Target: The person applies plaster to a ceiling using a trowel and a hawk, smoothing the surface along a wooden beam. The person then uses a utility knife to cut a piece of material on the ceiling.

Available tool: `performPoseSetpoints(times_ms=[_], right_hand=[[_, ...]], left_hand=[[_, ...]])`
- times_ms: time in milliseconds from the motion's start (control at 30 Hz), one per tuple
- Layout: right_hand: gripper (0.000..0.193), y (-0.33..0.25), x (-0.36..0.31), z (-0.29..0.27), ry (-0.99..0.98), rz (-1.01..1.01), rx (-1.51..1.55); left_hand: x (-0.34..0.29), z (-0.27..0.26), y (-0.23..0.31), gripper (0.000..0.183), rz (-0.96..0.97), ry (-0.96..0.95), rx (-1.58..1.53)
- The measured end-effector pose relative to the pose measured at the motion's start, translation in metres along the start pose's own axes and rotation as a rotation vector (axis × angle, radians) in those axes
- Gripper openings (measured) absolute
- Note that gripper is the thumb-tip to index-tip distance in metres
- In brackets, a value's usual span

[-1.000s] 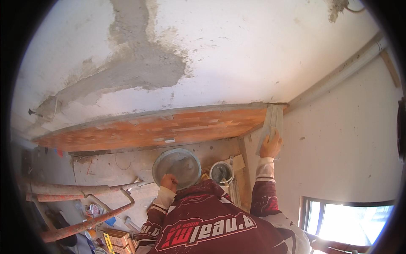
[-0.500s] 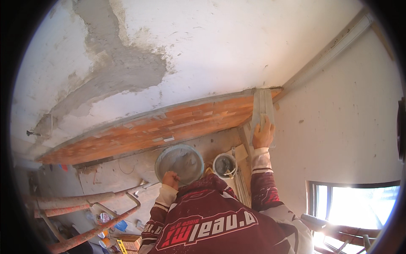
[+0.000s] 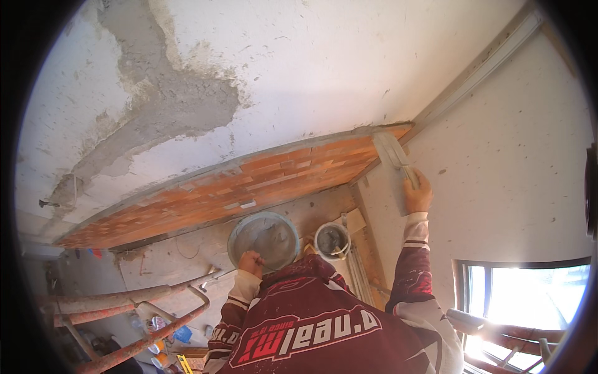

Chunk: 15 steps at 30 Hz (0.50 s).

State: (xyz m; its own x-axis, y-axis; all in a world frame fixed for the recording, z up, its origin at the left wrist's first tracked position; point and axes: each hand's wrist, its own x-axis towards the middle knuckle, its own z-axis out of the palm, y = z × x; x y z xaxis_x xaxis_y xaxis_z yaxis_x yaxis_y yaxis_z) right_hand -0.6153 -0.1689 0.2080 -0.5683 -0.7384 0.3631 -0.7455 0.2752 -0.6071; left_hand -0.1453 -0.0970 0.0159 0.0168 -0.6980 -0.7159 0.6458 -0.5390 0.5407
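My right hand [image 3: 417,191] is wrapped round the handle of a long, grey-smeared plastering float [image 3: 391,149]. The float's far end lies at the top edge of the bare brick strip [image 3: 274,171], close to the corner of the two walls. My left hand [image 3: 251,264] is closed on the near rim of a round tub [image 3: 288,223], which holds grey wet mortar [image 3: 265,242]. Above the bricks, a broad patch of grey mortar [image 3: 180,103] spreads over the white wall [image 3: 311,68].
A smaller bucket [image 3: 332,242] with grey residue stands right of the tub. Rusty scaffold tubes [image 3: 156,333] run at lower left, more [image 3: 498,333] at lower right beside a bright window [image 3: 529,299]. A yellow level [image 3: 184,364] and clutter lie below left.
My right hand has moved right and slightly up, and the float now tilts, its handle end swung toward the right wall. My left hand stays at the tub.
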Motion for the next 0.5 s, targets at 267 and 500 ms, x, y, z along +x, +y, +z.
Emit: performPoseSetpoints(times_ms=[267, 500], right_hand=[[0.035, 0.007, 0.009, 0.000, -0.059, -0.114, 0.019], [0.034, 0.000, 0.013, 0.007, -0.109, -0.126, 0.093]], left_hand=[[-0.003, 0.006, 0.001, 0.011, 0.016, 0.013, 0.024], [0.000, 0.001, -0.003, 0.010, 0.000, -0.010, 0.006]])
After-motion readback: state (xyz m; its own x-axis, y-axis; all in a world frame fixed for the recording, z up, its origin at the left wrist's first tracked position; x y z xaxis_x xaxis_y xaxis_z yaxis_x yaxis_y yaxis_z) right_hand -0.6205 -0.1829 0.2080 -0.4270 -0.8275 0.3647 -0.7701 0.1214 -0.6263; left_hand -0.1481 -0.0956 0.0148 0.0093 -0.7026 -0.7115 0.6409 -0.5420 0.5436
